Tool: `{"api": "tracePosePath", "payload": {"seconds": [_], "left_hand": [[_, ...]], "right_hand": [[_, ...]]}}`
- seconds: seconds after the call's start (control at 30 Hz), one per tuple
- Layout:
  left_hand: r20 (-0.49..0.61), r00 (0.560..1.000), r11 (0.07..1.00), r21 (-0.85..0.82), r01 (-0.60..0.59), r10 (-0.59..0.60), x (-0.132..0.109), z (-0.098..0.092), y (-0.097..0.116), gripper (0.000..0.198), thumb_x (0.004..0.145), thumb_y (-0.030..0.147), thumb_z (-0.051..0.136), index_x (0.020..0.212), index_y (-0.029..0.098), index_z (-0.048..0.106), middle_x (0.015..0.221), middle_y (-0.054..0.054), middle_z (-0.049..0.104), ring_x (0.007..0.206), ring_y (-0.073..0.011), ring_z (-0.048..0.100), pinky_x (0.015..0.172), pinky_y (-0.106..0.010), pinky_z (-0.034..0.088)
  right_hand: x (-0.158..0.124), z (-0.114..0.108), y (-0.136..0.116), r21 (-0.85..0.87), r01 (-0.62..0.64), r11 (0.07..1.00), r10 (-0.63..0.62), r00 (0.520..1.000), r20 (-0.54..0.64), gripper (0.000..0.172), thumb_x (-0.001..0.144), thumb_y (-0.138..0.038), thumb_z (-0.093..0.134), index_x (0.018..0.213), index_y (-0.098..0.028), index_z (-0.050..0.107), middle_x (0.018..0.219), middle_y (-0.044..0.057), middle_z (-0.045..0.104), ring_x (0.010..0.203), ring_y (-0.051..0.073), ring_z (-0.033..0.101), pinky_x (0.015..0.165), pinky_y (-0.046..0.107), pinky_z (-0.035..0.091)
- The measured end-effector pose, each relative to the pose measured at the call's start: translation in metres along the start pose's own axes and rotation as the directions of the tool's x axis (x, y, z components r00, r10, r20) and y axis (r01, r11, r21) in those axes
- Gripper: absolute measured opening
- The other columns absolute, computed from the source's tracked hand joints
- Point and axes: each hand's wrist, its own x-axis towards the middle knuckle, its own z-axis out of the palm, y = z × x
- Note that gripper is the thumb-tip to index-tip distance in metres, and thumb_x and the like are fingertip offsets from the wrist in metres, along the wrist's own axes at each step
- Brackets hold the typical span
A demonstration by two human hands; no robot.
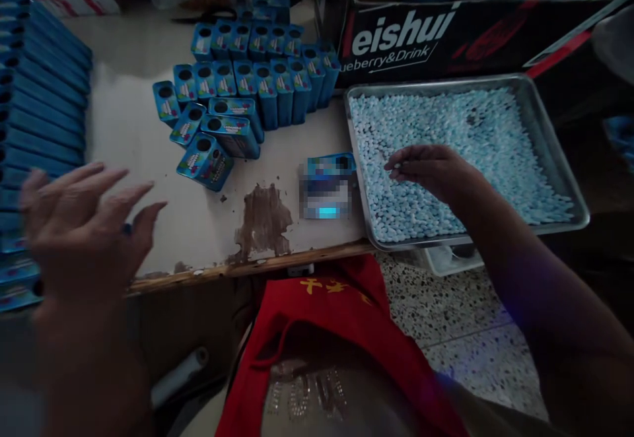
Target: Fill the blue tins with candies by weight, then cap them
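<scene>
My right hand (430,171) rests over the left part of a metal tray (562,160) filled with small pale-blue candies (475,140); its fingers are pinched together at the candies. My left hand (82,226) hovers open above the table's left front edge, fingers spread, holding nothing. A single blue tin (327,185) lies on the table just left of the tray, partly blurred. A cluster of several blue tins (247,87) with round holes on top stands farther back, a few tipped over near its front (218,143).
Stacked rows of flat blue tins (39,107) fill the table's left side. A black cardboard box (460,34) stands behind the tray. The tabletop has a worn brown patch (262,222) near its front edge. A red apron (337,331) covers my lap.
</scene>
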Motion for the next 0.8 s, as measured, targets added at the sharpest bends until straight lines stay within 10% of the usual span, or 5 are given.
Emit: {"api": "tracePosePath", "payload": {"seconds": [0.1, 0.33, 0.53, 0.8], "left_hand": [[0.042, 0.968, 0.968, 0.031, -0.251, 0.249, 0.012, 0.043, 0.032, 0.024, 0.083, 0.040, 0.096, 0.104, 0.040, 0.085, 0.134, 0.005, 0.083, 0.144, -0.0392, 0.070, 0.141, -0.071, 0.029], [0.127, 0.900, 0.897, -0.219, -0.384, 0.416, 0.017, 0.122, 0.065, 0.018, 0.096, 0.034, 0.083, 0.114, 0.035, 0.085, 0.134, -0.004, 0.083, 0.135, -0.0362, 0.074, 0.134, -0.071, 0.046], [0.217, 0.948, 0.939, -0.302, -0.164, 0.235, 0.002, 0.136, 0.068, 0.027, 0.090, 0.027, 0.088, 0.116, 0.035, 0.084, 0.130, -0.007, 0.082, 0.130, -0.0354, 0.075, 0.124, -0.057, 0.058], [0.163, 0.943, 0.923, -0.309, -0.230, 0.290, -0.004, 0.129, 0.062, 0.037, 0.098, 0.023, 0.085, 0.134, 0.030, 0.080, 0.133, -0.008, 0.082, 0.127, -0.0309, 0.078, 0.117, -0.048, 0.064]], "right_hand": [[-0.001, -0.006, 0.007, 0.044, -0.058, 0.997, 0.057, 0.998, 0.017, 0.027, 0.074, -0.040, 0.097, 0.091, -0.028, 0.081, 0.096, 0.007, 0.083, 0.088, 0.025, 0.077, 0.083, 0.042, 0.067], [-0.002, -0.004, -0.004, -0.098, 0.009, 0.995, -0.001, 0.997, 0.083, 0.026, 0.081, -0.048, 0.098, 0.091, -0.026, 0.088, 0.080, 0.004, 0.082, 0.063, 0.018, 0.072, 0.060, 0.032, 0.062], [0.000, 0.007, -0.056, -0.322, 0.160, 0.933, -0.118, 0.982, 0.147, 0.008, 0.093, -0.029, 0.093, 0.096, -0.021, 0.090, 0.069, 0.004, 0.074, 0.063, 0.020, 0.068, 0.065, 0.035, 0.057], [-0.005, 0.052, -0.111, -0.550, 0.345, 0.761, -0.255, 0.938, 0.236, 0.008, 0.095, -0.022, 0.082, 0.092, -0.022, 0.089, 0.068, 0.001, 0.074, 0.063, 0.020, 0.068, 0.066, 0.035, 0.054]]}}
